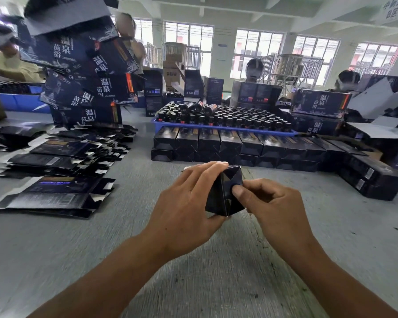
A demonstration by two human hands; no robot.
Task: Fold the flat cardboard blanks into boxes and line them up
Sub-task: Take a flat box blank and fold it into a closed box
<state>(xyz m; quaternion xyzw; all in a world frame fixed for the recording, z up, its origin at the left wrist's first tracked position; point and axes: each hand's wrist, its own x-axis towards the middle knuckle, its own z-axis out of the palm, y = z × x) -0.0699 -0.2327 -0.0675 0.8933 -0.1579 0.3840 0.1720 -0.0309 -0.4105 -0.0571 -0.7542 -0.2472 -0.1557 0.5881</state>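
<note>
head: box [224, 191] end-on, long axis pointing away.

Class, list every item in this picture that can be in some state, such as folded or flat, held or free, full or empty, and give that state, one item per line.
Box in hands: folded up, end flaps being closed.
Left hand: grips the box.
Right hand: thumb presses the end flap.
Flat blanks: unfolded, stacked on the table.
Finished boxes: folded, lined up in two layers.
Blue tray: full of upright bottles.
</note>
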